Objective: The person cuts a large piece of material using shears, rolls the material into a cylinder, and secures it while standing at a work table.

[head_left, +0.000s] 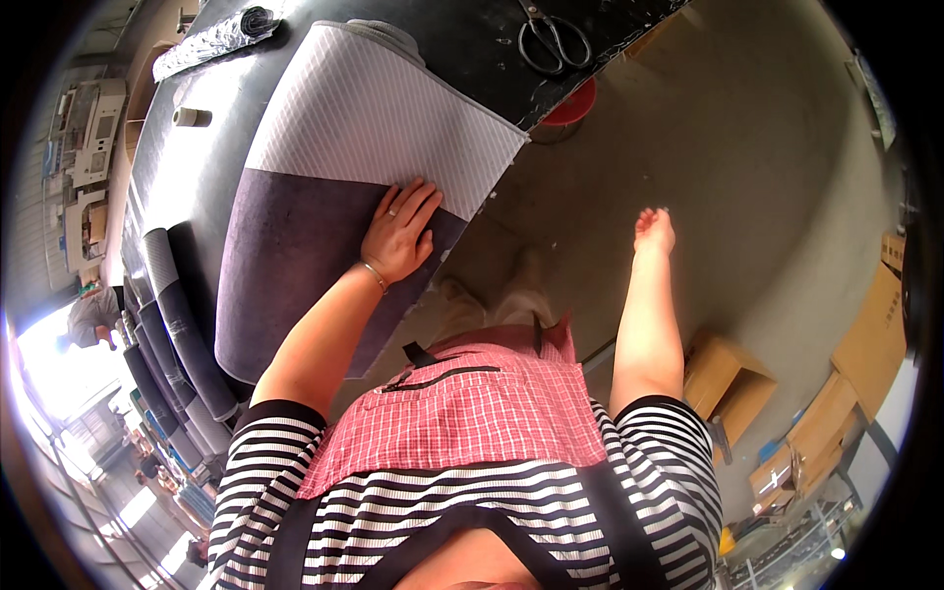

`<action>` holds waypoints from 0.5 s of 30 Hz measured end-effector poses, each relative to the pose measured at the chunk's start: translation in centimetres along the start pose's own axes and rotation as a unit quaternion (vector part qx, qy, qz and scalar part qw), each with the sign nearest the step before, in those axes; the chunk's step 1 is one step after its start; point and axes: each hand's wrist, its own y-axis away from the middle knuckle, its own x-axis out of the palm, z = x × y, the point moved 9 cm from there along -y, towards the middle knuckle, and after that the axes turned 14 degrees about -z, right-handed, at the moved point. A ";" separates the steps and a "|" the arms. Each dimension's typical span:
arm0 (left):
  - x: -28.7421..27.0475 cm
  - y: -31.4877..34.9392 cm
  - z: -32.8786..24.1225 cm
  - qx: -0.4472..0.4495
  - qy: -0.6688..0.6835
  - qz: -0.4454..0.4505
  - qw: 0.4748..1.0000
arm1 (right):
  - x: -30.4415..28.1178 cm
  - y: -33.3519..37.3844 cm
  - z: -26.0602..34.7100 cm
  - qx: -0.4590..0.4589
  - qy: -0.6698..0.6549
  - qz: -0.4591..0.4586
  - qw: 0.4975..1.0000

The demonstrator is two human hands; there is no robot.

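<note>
My left hand (398, 234) lies flat on a two-tone piece of fabric, its fingers stretched out across the seam between the two colours. The fabric's far part is pale grey with fine lines (383, 113), and its near part is dark purple (285, 261). It rests on the black table (472, 49), and its right edge reaches the table's edge. At the far end a layer of it is folded or rolled over. Out to the right, over the floor, my right hand (654, 232) is held away from the table with its fingers curled in and nothing visible in them.
Black-handled scissors (553, 44) lie near the table's far edge. A wrapped roll (218, 44) and a small tube (192, 117) are at the far left. Several fabric rolls (187, 324) lean at left. A red round object (573, 103) shows beneath the table; a cardboard box (728, 388) stands right.
</note>
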 end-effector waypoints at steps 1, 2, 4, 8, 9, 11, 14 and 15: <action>0.1 0.1 0.0 0.000 0.000 0.002 1.000 | 1.1 1.2 -0.2 -0.019 0.024 0.043 0.999; 0.1 0.1 0.0 0.000 -0.001 0.002 1.000 | 2.3 2.7 -0.6 -0.038 0.048 0.087 0.994; -0.1 0.6 0.2 -0.005 -0.009 0.005 1.000 | 6.9 10.0 -1.9 -0.053 0.123 0.256 0.957; -0.1 0.1 0.0 0.002 -0.009 0.002 1.000 | 13.9 21.5 -4.5 -0.120 0.229 0.507 0.822; -0.1 0.2 0.0 0.001 -0.012 0.002 1.000 | 15.0 23.4 -4.3 -0.122 0.214 0.522 0.816; -0.1 0.1 -0.1 0.001 -0.014 0.002 1.000 | 16.6 25.9 -3.6 -0.180 0.229 0.522 0.802; 0.0 0.1 -0.1 0.001 -0.014 0.001 1.000 | 17.6 26.7 -2.9 -0.292 0.289 0.485 0.772; 0.1 0.1 -0.1 0.001 -0.014 0.001 1.000 | 17.6 26.5 -2.9 -0.294 0.291 0.482 0.772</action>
